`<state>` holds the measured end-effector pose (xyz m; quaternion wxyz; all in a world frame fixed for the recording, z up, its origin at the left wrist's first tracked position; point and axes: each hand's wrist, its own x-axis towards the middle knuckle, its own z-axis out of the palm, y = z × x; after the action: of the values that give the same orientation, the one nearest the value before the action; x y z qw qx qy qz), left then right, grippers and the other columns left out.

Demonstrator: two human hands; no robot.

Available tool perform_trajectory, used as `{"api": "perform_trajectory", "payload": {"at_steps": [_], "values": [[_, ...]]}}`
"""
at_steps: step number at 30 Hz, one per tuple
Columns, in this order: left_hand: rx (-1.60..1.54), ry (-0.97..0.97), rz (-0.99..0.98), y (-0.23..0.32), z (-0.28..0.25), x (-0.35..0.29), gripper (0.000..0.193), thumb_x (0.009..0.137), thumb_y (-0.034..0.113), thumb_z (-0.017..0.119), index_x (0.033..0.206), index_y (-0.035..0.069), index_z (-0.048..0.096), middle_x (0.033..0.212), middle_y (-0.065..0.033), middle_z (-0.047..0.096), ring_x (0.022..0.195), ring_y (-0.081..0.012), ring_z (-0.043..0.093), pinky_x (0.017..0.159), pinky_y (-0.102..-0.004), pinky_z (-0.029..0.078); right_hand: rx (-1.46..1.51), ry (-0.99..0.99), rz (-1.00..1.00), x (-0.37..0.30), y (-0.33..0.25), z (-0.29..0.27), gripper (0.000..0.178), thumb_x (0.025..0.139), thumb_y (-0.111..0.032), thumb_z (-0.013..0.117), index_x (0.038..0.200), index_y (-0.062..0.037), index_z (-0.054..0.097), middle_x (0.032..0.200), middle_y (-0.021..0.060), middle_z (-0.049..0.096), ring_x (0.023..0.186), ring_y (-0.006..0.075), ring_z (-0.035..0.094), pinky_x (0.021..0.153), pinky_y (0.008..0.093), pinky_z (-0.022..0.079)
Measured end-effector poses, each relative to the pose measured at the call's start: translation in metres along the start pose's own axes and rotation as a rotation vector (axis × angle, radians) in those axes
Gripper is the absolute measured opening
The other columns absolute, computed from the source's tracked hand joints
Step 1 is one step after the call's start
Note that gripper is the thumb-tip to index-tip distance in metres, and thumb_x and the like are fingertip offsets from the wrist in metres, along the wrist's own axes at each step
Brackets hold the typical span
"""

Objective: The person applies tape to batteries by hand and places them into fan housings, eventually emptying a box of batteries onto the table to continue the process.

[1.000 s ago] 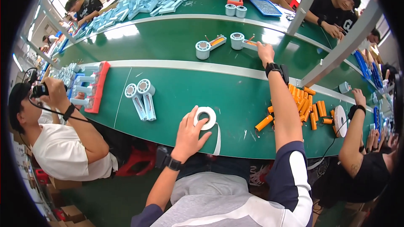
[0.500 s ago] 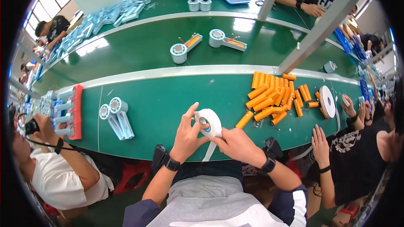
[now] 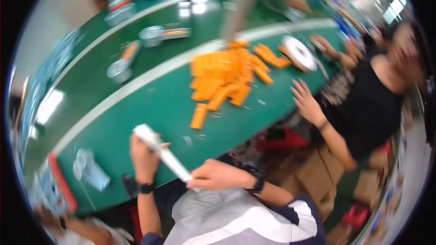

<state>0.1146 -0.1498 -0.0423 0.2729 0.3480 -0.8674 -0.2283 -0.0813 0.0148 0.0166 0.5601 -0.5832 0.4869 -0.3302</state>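
Observation:
My left hand (image 3: 144,156) is closed around a roll of white tape (image 3: 144,131), which is seen nearly edge-on above the green table's near edge. A straight strip of tape (image 3: 175,163) stretches from the roll down toward my body. Its free end is pinched in my right hand (image 3: 221,175), in front of my grey shirt. Several orange cylinders (image 3: 213,75) lie in a pile beyond my hands. To the left of my left hand lie light-blue fan-shaped housings (image 3: 91,170). The picture is smeared by motion, so finger details are soft.
A white reel (image 3: 299,53) lies past the orange pile. At right, a co-worker's hand (image 3: 309,104) rests by the table edge. A red rack (image 3: 62,183) with light-blue parts stands at lower left. Two housings with orange inserts (image 3: 121,68) (image 3: 154,35) lie across the pale rail.
My hands have moved apart, drawing a longer strip of tape off the roll. The view has swung right, bringing the orange pile and the right-hand co-worker nearer the middle.

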Motion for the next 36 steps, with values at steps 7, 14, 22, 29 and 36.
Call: {"api": "perform_trajectory", "payload": {"at_steps": [7, 14, 22, 29, 36], "values": [[-0.261, 0.101, -0.103, -0.054, 0.013, -0.005, 0.022, 0.096, 0.004, 0.064, 0.116, -0.003, 0.061, 0.115, -0.0115, 0.063, 0.107, -0.0237, 0.059, 0.094, -0.0365, 0.048, 0.225, 0.496, 0.213, -0.113, 0.024, -0.004, 0.025, 0.098, -0.023, 0.059, 0.095, -0.0032, 0.074, 0.067, 0.0052, 0.069, 0.057, 0.0133, 0.065, 0.058, 0.0286, 0.051], [-0.229, 0.135, -0.031, -0.053, 0.0, -0.015, 0.022, 0.096, 0.003, 0.063, 0.118, -0.004, 0.061, 0.119, -0.0131, 0.062, 0.107, -0.0206, 0.059, 0.098, -0.0384, 0.049, -0.684, 1.742, 1.673, -0.328, 0.075, 0.017, 0.043, 0.099, -0.035, 0.054, 0.075, -0.0027, 0.07, 0.074, 0.0235, 0.066, 0.069, 0.0424, 0.066, 0.06, 0.05, 0.053], [-0.084, 0.078, 0.174, 0.004, 0.018, -0.003, 0.015, 0.082, -0.005, 0.068, 0.094, 0.002, 0.073, 0.111, -0.0149, 0.061, 0.1, -0.029, 0.062, 0.081, -0.0378, 0.052, -0.566, 1.295, 0.04, -0.077, 0.051, 0.003, 0.017, 0.095, -0.007, 0.063, 0.111, -0.0029, 0.065, 0.078, 0.0141, 0.066, 0.066, 0.0296, 0.066, 0.062, 0.039, 0.052], [-0.048, 0.148, 0.027, -0.001, -0.002, -0.035, 0.02, 0.074, 0.0, 0.08, 0.093, 0.0, 0.072, 0.098, -0.014, 0.055, 0.087, -0.0309, 0.059, 0.07, -0.0365, 0.052, -0.724, 0.932, -0.001, 0.021, 0.05, -0.018, 0.019, 0.088, -0.007, 0.066, 0.107, -0.0071, 0.067, 0.095, 0.0125, 0.064, 0.086, 0.0292, 0.062, 0.073, 0.0386, 0.051], [-0.01, 0.107, 0.014, 0.006, 0.002, -0.03, 0.028, 0.07, 0.008, 0.086, 0.088, -0.002, 0.068, 0.098, -0.0149, 0.055, 0.081, -0.0299, 0.059, 0.067, -0.0368, 0.051, -1.31, 0.395, -0.412, 0.03, 0.036, -0.085, 0.027, 0.079, -0.007, 0.067, 0.106, -0.0088, 0.065, 0.129, 0.0092, 0.056, 0.119, 0.0305, 0.05, 0.091, 0.0383, 0.046]]}}
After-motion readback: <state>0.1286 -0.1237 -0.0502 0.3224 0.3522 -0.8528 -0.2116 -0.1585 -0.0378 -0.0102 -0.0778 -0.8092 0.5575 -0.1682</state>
